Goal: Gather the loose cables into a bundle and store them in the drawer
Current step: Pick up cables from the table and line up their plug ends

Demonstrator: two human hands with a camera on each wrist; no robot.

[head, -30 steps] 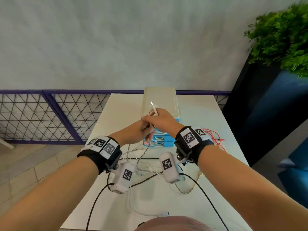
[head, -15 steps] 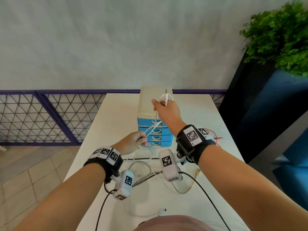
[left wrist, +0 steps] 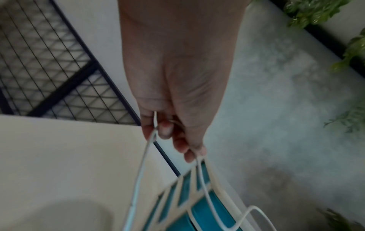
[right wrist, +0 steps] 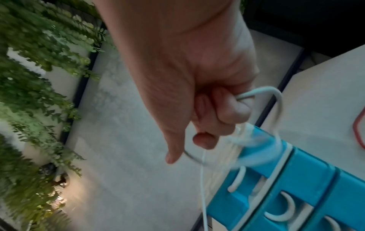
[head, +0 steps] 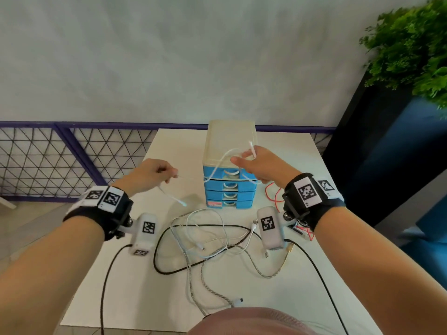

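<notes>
A thin white cable stretches between both hands above the table. My left hand pinches it near one end, and that end's plug dangles below. In the left wrist view, fingertips clamp the cable. My right hand, in front of the blue drawer unit, grips gathered loops of the same cable, with the other plug sticking up. The right wrist view shows fingers curled round the loops. All drawers look closed. Several loose cables lie tangled on the table.
A red wire lies right of the drawer unit, also seen in the right wrist view as the red wire. A black cable trails off the front edge. A purple mesh fence stands left, a dark planter with a green plant right.
The hands, together in front of the drawers a second ago, have parted. My left hand swung out to the left with the cable end; my right hand rose, then dropped slightly with the loops.
</notes>
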